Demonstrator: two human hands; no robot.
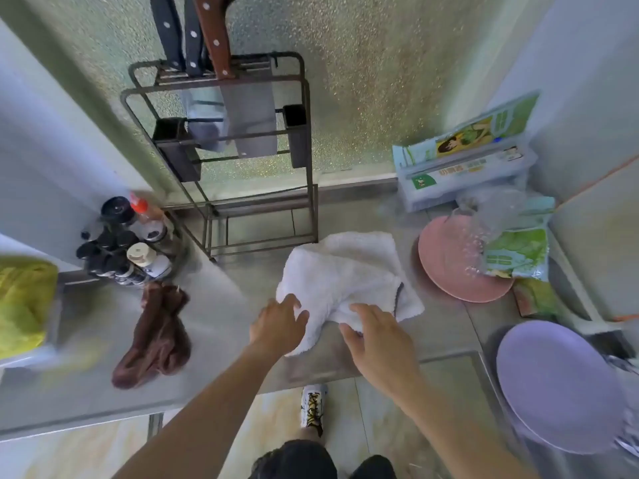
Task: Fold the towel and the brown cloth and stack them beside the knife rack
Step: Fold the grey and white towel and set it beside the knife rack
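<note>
A white fluffy towel [345, 274] lies rumpled on the steel counter [221, 316], just right of the dark wire knife rack [224, 160] that holds several knives. My left hand [278, 324] rests on the towel's near-left edge with fingers spread. My right hand [375, 335] lies on the towel's near edge, fingers apart and curling into the fabric. The brown cloth [155, 337] lies bunched up on the counter to the left, below a cluster of spice bottles, untouched by either hand.
Spice bottles [124, 240] crowd the left of the rack. A pink plate [453, 261] with plastic bags sits right of the towel; a purple plate [556, 385] lies lower right. A yellow cloth [24, 302] is at far left. A wrap box [463, 164] leans at the back right.
</note>
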